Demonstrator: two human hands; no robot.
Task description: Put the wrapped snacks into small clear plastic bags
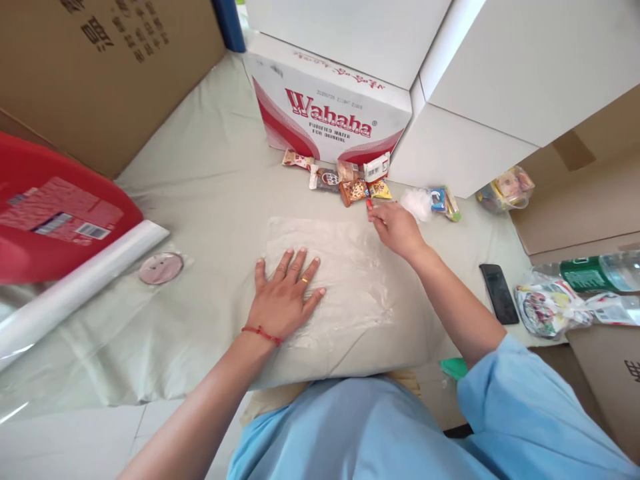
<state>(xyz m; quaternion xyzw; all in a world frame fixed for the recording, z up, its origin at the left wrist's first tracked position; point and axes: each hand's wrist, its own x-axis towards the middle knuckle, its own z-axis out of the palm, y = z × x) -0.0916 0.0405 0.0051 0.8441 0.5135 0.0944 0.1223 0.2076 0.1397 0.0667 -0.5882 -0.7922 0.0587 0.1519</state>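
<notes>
Clear plastic sheet (345, 280), thin and roughly rectangular, finely wrinkled, with pale glints along its creases and the beige cover showing through, lies flat on the cloth-covered surface (210, 320), on the near side of the Wahaha box (330, 113). That box is white card with red printed curves and lettering. The left hand (283, 300) lies palm down, fingers spread, over the sheet's left part. The right hand (397, 227), nearer the box, is by the sheet's far right corner, fingers curled with their tips touching a small red item (369, 205); I cannot tell whether they pinch it. Glossy, crinkled snack packets (354, 191) cluster along the box's foot. Right of the box's front sits a crumpled, whitish, translucent clump (416, 203).
</notes>
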